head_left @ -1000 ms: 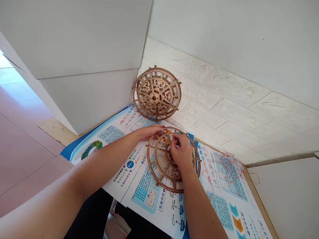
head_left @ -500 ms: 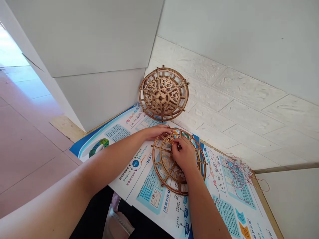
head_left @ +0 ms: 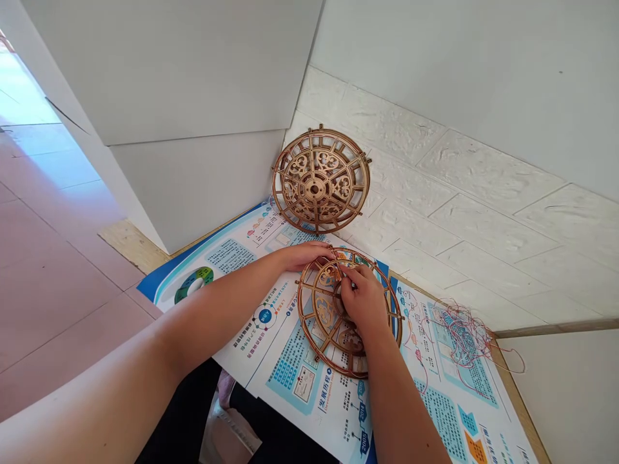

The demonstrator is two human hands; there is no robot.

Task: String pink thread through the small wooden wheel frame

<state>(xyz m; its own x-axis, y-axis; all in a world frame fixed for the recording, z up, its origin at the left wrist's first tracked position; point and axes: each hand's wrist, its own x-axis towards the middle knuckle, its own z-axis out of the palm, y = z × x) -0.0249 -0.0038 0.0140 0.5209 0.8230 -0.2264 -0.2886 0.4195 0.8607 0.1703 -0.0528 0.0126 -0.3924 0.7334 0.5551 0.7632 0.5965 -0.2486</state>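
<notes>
A round wooden wheel frame [head_left: 325, 312] with spokes, scroll cut-outs and small tabs round its rim lies on a printed sheet before me. My left hand [head_left: 309, 255] holds its far left rim, with the fingertips partly hidden. Over the upper middle of the same wheel is my right hand [head_left: 363, 298], its thumb and forefinger closed near a spoke. Whether a thin wire or something else lies between those fingers is too small to make out. A second, similar wooden wheel [head_left: 325, 189] leans against the wall behind.
A tangle of thin pink and white wires [head_left: 464, 335] lies at the right, loose ends trailing over printed sheets [head_left: 232, 254]. White panels [head_left: 203, 187] rise at left, and a white brick-patterned wall [head_left: 435, 193] stands behind. Tiled floor [head_left: 53, 283] shows at far left.
My right hand has shifted slightly up and right, its forefinger now stretched closer to my left hand. My left hand keeps its place on the rim. The whole view has shifted a little.
</notes>
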